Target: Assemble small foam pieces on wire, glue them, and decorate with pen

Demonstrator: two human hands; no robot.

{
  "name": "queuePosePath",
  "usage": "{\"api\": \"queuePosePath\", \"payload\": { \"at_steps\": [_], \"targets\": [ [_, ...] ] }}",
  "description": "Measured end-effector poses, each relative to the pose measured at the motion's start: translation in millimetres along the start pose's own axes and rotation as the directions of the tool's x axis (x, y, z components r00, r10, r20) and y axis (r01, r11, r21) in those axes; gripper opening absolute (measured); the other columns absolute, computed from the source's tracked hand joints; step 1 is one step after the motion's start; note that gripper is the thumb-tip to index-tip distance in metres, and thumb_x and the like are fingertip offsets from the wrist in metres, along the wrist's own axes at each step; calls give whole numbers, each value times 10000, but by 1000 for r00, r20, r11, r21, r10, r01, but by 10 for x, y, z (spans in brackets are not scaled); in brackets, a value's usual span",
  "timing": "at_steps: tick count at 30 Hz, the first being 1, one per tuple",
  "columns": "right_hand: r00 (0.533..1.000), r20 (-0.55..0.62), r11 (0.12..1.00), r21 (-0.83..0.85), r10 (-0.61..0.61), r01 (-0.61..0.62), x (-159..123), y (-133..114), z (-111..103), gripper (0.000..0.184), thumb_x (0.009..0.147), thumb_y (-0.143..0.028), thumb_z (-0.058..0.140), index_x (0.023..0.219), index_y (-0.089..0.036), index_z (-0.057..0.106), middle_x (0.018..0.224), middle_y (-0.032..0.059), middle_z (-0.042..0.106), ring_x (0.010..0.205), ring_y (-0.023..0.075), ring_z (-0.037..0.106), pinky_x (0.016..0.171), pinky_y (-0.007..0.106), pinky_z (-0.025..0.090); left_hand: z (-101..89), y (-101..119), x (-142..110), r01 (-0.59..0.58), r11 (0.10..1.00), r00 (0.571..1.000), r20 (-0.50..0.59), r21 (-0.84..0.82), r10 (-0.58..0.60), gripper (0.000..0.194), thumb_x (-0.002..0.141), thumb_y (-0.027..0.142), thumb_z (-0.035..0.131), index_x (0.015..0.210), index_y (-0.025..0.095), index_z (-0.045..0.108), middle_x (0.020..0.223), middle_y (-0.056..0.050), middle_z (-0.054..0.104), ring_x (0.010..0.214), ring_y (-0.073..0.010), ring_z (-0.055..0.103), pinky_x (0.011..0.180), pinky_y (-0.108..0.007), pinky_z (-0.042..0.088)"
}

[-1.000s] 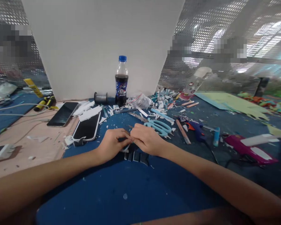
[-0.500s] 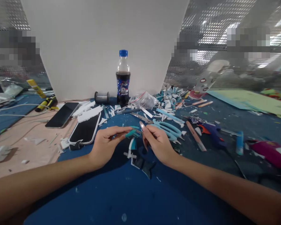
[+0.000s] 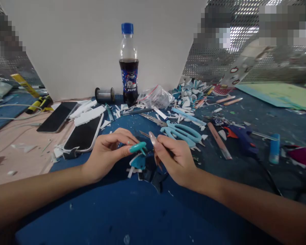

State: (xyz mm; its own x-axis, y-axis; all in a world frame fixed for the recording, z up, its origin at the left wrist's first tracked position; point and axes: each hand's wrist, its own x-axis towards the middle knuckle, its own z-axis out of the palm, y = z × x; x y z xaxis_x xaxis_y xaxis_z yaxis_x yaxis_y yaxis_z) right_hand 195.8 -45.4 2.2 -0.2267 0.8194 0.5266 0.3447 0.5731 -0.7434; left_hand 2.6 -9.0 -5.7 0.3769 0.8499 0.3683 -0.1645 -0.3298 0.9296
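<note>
My left hand (image 3: 105, 153) is closed in a pinch, thumb against fingers, around a small curved teal piece (image 3: 138, 147) at the fingertips. Close by on the right, my right hand (image 3: 177, 154) grips a craft knife (image 3: 144, 134); its thin pointed blade sticks out past the thumb toward the left hand, and most of the handle is hidden by the fingers. Just below the left fingertips is a blue and white cut piece (image 3: 138, 162) with white strips. Dark fin-shaped pieces (image 3: 156, 180) lie on the blue mat (image 3: 97, 211) beneath the hands.
Light-blue scissors (image 3: 185, 132) lie behind my right hand. Two phones (image 3: 57, 117) rest at left, a Pepsi bottle (image 3: 129, 78) and a wire spool (image 3: 104, 95) behind. White and blue scraps (image 3: 191, 92) are heaped at the back right, near a glue gun (image 3: 242, 139).
The view has shifted, so the table things appear nearer and higher. The teal piece has turned and shows broader at my left fingertips. The knife blade now shows beyond my right thumb.
</note>
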Motion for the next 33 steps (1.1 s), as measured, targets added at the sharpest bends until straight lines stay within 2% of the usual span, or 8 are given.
{"api": "queuePosePath", "payload": {
  "at_steps": [2,4,8,12,18,23,28,33],
  "targets": [
    [1000,24,1000,-10,-3,3,2,-4,8,400,945,-238,437,550,-180,445,485,-37,435,461,72,411,466,221,331,4,23,-4,19,1000,994,104,-2,-19,98,738,273,757,681,205,716,963,-39,636,964,-139,597,914,-266,496],
    [998,61,1000,-22,3,-2,5,-8,14,390,945,-235,443,560,-183,423,492,-46,410,456,67,390,457,217,316,21,47,0,79,997,979,187,-3,-77,124,724,282,766,656,194,712,1046,-52,595,1026,-155,576,951,-281,482],
    [992,77,986,-127,-98,107,5,-16,3,365,947,-214,445,587,-188,393,532,-47,373,484,73,358,478,226,300,64,72,17,243,967,937,275,-77,-214,123,722,273,765,667,182,704,907,-36,612,845,-130,620,776,-247,541],
    [977,85,952,-224,-194,208,3,-7,-11,323,945,-192,450,624,-187,412,548,-43,376,518,87,355,516,240,303,72,88,38,332,939,885,378,-96,-274,114,732,265,757,677,180,705,823,-20,669,762,-121,637,719,-228,539],
    [979,114,951,-241,-171,194,4,-3,0,336,958,-219,442,624,-186,445,557,-26,428,542,101,377,548,254,317,61,109,72,411,911,807,474,-23,-352,143,719,290,761,675,173,693,722,-12,701,681,-126,648,654,-223,540],
    [978,127,951,-238,-168,195,8,-41,-10,321,958,-211,431,638,-186,447,559,-31,412,545,99,375,541,250,317,65,125,59,407,913,825,448,-44,-346,220,697,380,769,654,178,691,747,-28,712,696,-147,666,644,-239,556],
    [975,146,948,-247,-169,201,7,-72,-21,319,949,-191,434,631,-188,432,568,-28,415,547,100,366,537,258,314,49,129,22,413,909,791,516,-52,-329,131,760,318,726,720,194,717,767,-36,713,706,-154,672,666,-253,564],
    [967,131,947,-209,-221,244,2,-125,-45,312,935,-152,428,633,-200,361,573,-34,354,531,96,332,527,258,304,46,117,15,339,939,830,488,-56,-270,115,786,294,702,729,195,714,817,-36,690,778,-159,662,742,-276,555]
  ]
}}
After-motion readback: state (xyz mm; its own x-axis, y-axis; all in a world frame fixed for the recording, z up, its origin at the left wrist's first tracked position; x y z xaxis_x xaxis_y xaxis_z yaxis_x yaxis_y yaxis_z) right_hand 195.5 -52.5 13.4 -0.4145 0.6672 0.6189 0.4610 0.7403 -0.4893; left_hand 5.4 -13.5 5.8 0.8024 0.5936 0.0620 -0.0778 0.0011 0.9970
